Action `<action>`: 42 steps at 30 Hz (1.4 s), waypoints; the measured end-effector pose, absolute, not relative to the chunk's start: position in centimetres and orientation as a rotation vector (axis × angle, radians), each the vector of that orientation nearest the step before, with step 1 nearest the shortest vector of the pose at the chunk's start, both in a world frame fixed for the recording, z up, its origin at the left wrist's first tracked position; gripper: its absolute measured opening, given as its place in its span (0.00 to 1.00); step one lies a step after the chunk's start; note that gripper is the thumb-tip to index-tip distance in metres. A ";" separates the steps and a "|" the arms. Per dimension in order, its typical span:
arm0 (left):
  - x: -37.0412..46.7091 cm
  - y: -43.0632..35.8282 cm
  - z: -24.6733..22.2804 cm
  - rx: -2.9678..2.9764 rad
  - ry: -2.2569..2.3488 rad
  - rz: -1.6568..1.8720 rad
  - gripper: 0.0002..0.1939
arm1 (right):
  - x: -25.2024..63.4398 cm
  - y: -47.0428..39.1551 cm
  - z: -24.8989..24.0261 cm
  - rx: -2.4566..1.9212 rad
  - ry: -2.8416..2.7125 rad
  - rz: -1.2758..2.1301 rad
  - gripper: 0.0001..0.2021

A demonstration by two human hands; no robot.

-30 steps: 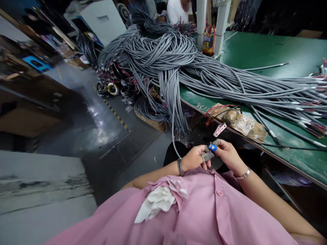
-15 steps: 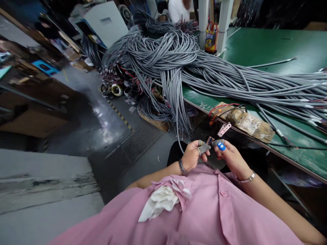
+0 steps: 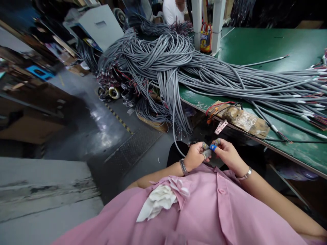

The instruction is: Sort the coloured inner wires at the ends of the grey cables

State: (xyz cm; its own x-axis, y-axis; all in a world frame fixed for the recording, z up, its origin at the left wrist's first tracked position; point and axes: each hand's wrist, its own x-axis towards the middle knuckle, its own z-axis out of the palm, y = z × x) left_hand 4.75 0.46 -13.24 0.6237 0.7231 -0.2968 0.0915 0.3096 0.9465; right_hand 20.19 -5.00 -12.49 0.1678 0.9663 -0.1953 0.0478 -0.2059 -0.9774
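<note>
My left hand (image 3: 196,156) is closed around the end of a grey cable (image 3: 174,131), which loops down from the bundle and runs into my grip. My right hand (image 3: 228,153), with a blue cover on one fingertip, pinches at the small wire ends (image 3: 213,143) beside my left fingertips. Grey coverings wrap several fingertips of both hands. The hands meet just in front of my pink shirt, and the fingers hide most of the wires.
Grey cables (image 3: 158,51) lie heaped over the green table (image 3: 258,42) and hang off its edge. A taped wooden block (image 3: 246,120) and a pink clip (image 3: 221,127) are at the near edge. Behind the heap is a person in white (image 3: 171,12).
My right fingers have closed in on the wire ends at my left fingertips, covering the fanned wires that showed before. The camera view has shifted slightly.
</note>
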 end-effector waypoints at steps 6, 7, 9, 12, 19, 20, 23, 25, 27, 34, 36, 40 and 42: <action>4.5 1.3 -12.6 0.995 0.679 0.218 0.17 | 20.8 -5.5 -12.4 -1.390 -1.069 1.242 0.08; 4.5 1.3 -12.6 0.994 0.674 0.231 0.16 | 20.9 -5.5 -12.3 -1.383 -1.059 1.247 0.09; 4.6 1.2 -12.6 1.004 0.706 0.315 0.14 | 21.0 -5.4 -12.2 -1.390 -1.021 1.239 0.10; 4.8 0.9 -12.8 0.999 0.786 0.495 0.13 | 20.9 -5.4 -12.1 -1.397 -0.955 1.221 0.11; 5.0 0.8 -12.7 0.883 0.832 0.735 0.12 | 19.9 -6.0 -12.2 -1.312 -0.953 1.334 0.11; 4.9 0.8 -12.6 0.887 0.838 0.732 0.12 | 20.0 -6.0 -12.2 -1.324 -0.942 1.313 0.12; 4.8 0.8 -12.5 0.940 0.868 0.698 0.13 | 20.2 -5.6 -11.8 -1.364 -0.907 1.237 0.13; 4.7 0.5 -12.4 0.990 0.880 0.673 0.13 | 20.2 -5.3 -11.5 -1.387 -0.919 1.206 0.14; 4.7 0.3 -12.4 1.065 0.877 0.658 0.12 | 20.1 -4.9 -11.4 -1.405 -0.961 1.175 0.14; 4.6 0.6 -12.9 1.228 0.803 0.391 0.10 | 20.0 -5.2 -12.3 -1.460 -1.091 1.151 0.09; 4.6 0.9 -13.2 1.177 0.780 0.280 0.09 | 20.0 -5.5 -12.6 -1.470 -1.130 1.142 0.07; 4.7 0.8 -13.0 1.115 0.783 0.287 0.10 | 20.1 -5.6 -12.3 -1.436 -1.184 1.121 0.07; 4.7 0.5 -12.7 1.110 0.792 0.382 0.11 | 20.2 -5.5 -12.2 -1.415 -1.127 1.133 0.09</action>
